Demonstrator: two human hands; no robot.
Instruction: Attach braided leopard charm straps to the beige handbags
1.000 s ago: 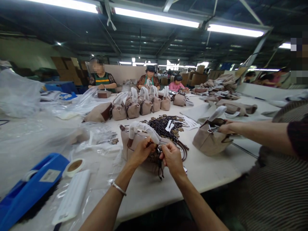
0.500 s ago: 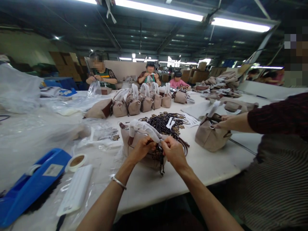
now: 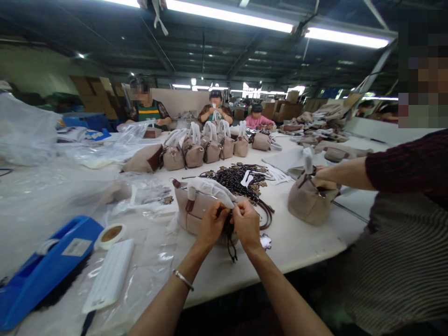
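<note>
In front of me a beige handbag [image 3: 192, 212] with brown trim stands on the table, its handle [image 3: 210, 187] wrapped in white paper. My left hand [image 3: 214, 221] is closed in a pinch at the bag's right end, on a dark braided cord charm [image 3: 230, 238] that dangles below the fingers. Close beside it my right hand [image 3: 247, 224] pinches at the same spot; its fingertips touch the charm's upper part. What exactly lies between the fingertips is too small to see. A brown strap [image 3: 269, 214] curves out behind my right hand.
A heap of dark braided charms [image 3: 238, 179] lies behind the bag. Several finished handbags [image 3: 194, 151] stand in a row farther back. At left are a blue tape dispenser [image 3: 59, 266], a tape roll [image 3: 111, 234] and a white power strip [image 3: 110, 275]. A co-worker's arm [image 3: 346, 173] reaches into another bag [image 3: 308, 203].
My hands have drawn closer together and shifted slightly at the bag's end. A small white patterned piece now shows beside my right hand. The co-worker's hand has gone deeper into the other bag.
</note>
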